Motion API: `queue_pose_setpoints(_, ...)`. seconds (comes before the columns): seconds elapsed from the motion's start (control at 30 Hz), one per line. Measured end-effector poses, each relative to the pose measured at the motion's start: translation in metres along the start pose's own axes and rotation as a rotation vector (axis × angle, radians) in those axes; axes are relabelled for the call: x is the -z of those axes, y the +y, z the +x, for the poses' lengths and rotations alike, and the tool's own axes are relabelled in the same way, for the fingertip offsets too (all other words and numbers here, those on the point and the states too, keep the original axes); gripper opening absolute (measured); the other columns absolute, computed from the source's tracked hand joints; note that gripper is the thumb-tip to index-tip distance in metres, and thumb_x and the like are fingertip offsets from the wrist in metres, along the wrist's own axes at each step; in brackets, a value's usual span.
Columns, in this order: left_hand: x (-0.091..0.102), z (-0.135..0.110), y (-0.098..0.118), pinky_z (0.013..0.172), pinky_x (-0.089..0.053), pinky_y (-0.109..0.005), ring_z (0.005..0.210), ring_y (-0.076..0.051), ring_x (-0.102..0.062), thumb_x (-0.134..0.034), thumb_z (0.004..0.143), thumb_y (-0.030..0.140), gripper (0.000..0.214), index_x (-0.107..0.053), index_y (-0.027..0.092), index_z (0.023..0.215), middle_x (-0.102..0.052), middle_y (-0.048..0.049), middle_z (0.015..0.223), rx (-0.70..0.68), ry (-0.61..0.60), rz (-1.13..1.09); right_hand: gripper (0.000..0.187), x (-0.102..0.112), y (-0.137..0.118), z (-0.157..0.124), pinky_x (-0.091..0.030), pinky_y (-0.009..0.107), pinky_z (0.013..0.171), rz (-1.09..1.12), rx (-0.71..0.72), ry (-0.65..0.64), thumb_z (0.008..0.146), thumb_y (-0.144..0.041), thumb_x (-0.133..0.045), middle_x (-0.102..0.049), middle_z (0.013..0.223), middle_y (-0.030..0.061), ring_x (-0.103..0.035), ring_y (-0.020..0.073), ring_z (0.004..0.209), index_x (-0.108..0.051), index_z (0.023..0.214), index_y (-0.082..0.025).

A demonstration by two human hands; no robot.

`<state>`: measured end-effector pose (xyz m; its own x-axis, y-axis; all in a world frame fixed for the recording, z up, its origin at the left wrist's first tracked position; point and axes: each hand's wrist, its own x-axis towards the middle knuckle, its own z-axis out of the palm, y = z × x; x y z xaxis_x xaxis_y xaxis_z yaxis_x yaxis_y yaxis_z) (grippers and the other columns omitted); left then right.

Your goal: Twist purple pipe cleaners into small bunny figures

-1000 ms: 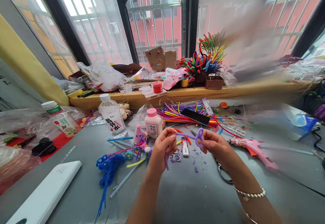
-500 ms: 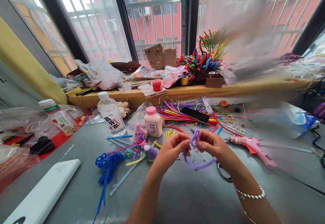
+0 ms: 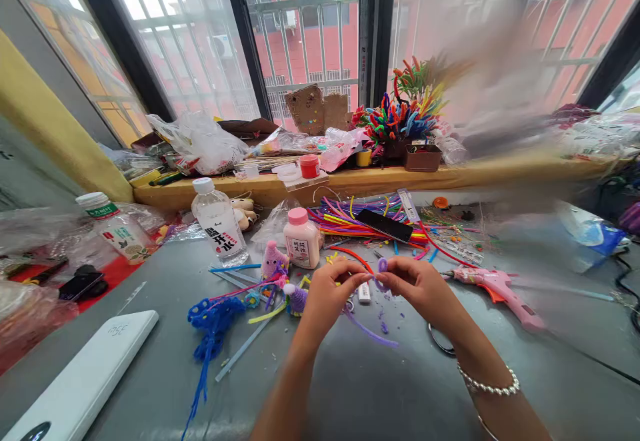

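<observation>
Over the middle of the grey table (image 3: 380, 388) my left hand (image 3: 327, 294) and my right hand (image 3: 420, 284) pinch the same purple pipe cleaner (image 3: 373, 331). Its upper end is coiled between my fingertips. Its loose tail hangs down and trails to the right, close to the tabletop. Both hands are closed on it. A beaded bracelet circles my right wrist.
Close by lie a pink glue gun (image 3: 500, 291), scissors (image 3: 440, 341), a small pink-capped bottle (image 3: 301, 238), a water bottle (image 3: 220, 222), a blue pipe-cleaner piece (image 3: 213, 324), small purple figures (image 3: 295, 296), a heap of coloured pipe cleaners (image 3: 360, 221) and a white box (image 3: 80, 381).
My hands came closer together and the pipe cleaner was twisted. Its long loop between my hands has become a tail trailing down to the right.
</observation>
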<state>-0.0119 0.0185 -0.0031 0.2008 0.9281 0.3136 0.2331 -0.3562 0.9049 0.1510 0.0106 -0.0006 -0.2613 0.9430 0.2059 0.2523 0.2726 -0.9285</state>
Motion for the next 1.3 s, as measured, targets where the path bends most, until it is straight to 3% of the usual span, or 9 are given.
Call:
queue_pose_setpoints(0.13, -0.001, -0.002, 0.000, 0.063, -0.041, -0.024, 0.065, -0.013, -0.054, -0.062, 0.072, 0.024, 0.009, -0.068, 0.018, 0.067, -0.061, -0.0016, 0.066, -0.154, 0.121, 0.242, 0.021, 0.003, -0.003, -0.001, -0.034, 0.023, 0.053, -0.143, 0.025, -0.055, 0.078, -0.033, -0.053, -0.050, 0.059, -0.0021, -0.043, 0.0111, 0.055, -0.053, 0.064, -0.017)
queue_pose_setpoints(0.23, 0.003, -0.002, -0.001, 0.065, -0.043, -0.024, 0.066, -0.013, -0.056, -0.062, 0.072, 0.023, 0.008, -0.069, 0.019, 0.071, -0.062, -0.0020, 0.068, -0.233, 0.048, 0.300, 0.020, 0.007, -0.002, -0.001, -0.035, 0.023, 0.053, -0.120, 0.005, -0.094, 0.079, -0.032, -0.052, -0.050, 0.059, -0.0020, -0.045, 0.0111, 0.055, -0.052, 0.065, -0.018)
queue_pose_setpoints(0.33, 0.011, 0.000, 0.001, 0.064, -0.044, -0.024, 0.067, -0.014, -0.057, -0.060, 0.074, 0.024, 0.011, -0.070, 0.020, 0.078, -0.064, -0.0019, 0.069, -0.198, -0.087, 0.315, 0.021, 0.009, 0.001, -0.001, -0.035, 0.023, 0.052, -0.088, -0.021, -0.095, 0.078, -0.033, -0.053, -0.049, 0.058, -0.0024, -0.045, 0.0110, 0.054, -0.051, 0.065, -0.018)
queue_pose_setpoints(0.5, 0.007, -0.001, 0.002, 0.062, -0.043, -0.025, 0.064, -0.015, -0.056, -0.058, 0.074, 0.023, 0.011, -0.069, 0.018, 0.073, -0.065, -0.0029, 0.067, -0.193, 0.015, 0.332, 0.020, 0.005, 0.002, 0.000, -0.036, 0.023, 0.052, -0.050, -0.039, -0.123, 0.077, -0.033, -0.053, -0.050, 0.058, -0.0022, -0.045, 0.0108, 0.054, -0.052, 0.065, -0.017)
queue_pose_setpoints(0.7, -0.016, -0.005, -0.003, 0.062, -0.044, -0.024, 0.065, -0.014, -0.056, -0.057, 0.075, 0.024, 0.015, -0.068, 0.015, 0.074, -0.063, -0.0037, 0.069, -0.086, 0.184, 0.133, 0.023, -0.002, 0.006, 0.003, -0.038, 0.024, 0.054, -0.028, -0.019, -0.037, 0.076, -0.039, -0.054, -0.051, 0.060, -0.0012, -0.046, 0.0119, 0.056, -0.056, 0.072, -0.017)
queue_pose_setpoints(0.83, -0.017, -0.003, -0.002, 0.069, -0.046, -0.025, 0.074, -0.015, -0.060, -0.058, 0.073, 0.028, 0.020, -0.069, 0.016, 0.086, -0.068, -0.0049, 0.082, 0.121, 0.138, -0.238, 0.024, -0.003, 0.007, 0.004, -0.038, 0.024, 0.053, 0.009, -0.013, 0.038, 0.076, -0.040, -0.054, -0.054, 0.062, -0.0006, -0.047, 0.0120, 0.056, -0.057, 0.072, -0.016)
queue_pose_setpoints(0.97, -0.013, -0.001, -0.001, 0.065, -0.046, -0.025, 0.066, -0.014, -0.060, -0.066, 0.065, 0.028, 0.020, -0.071, 0.014, 0.080, -0.068, -0.0040, 0.070, 0.307, 0.108, -0.396, 0.022, -0.004, 0.007, 0.004, -0.039, 0.024, 0.053, 0.015, 0.007, 0.087, 0.076, -0.037, -0.054, -0.053, 0.060, -0.0010, -0.048, 0.0122, 0.056, -0.055, 0.069, -0.017)
queue_pose_setpoints(1.07, -0.013, -0.001, -0.002, 0.060, -0.044, -0.023, 0.061, -0.013, -0.057, -0.069, 0.062, 0.030, 0.018, -0.071, 0.014, 0.070, -0.065, -0.0029, 0.062, 0.322, 0.134, -0.434, 0.021, -0.004, 0.007, 0.003, -0.040, 0.024, 0.056, 0.007, 0.021, 0.110, 0.076, -0.036, -0.054, -0.055, 0.062, 0.0000, -0.050, 0.0130, 0.059, -0.055, 0.069, -0.017)
queue_pose_setpoints(1.3, -0.035, -0.007, -0.002, 0.059, -0.040, -0.019, 0.062, -0.009, -0.051, -0.070, 0.061, 0.031, 0.017, -0.071, 0.016, 0.070, -0.063, -0.0013, 0.066, 0.350, 0.310, -0.697, 0.021, -0.009, 0.008, 0.004, -0.041, 0.024, 0.055, 0.027, 0.018, 0.122, 0.076, -0.036, -0.055, -0.059, 0.064, 0.0016, -0.052, 0.0131, 0.059, -0.057, 0.072, -0.016)
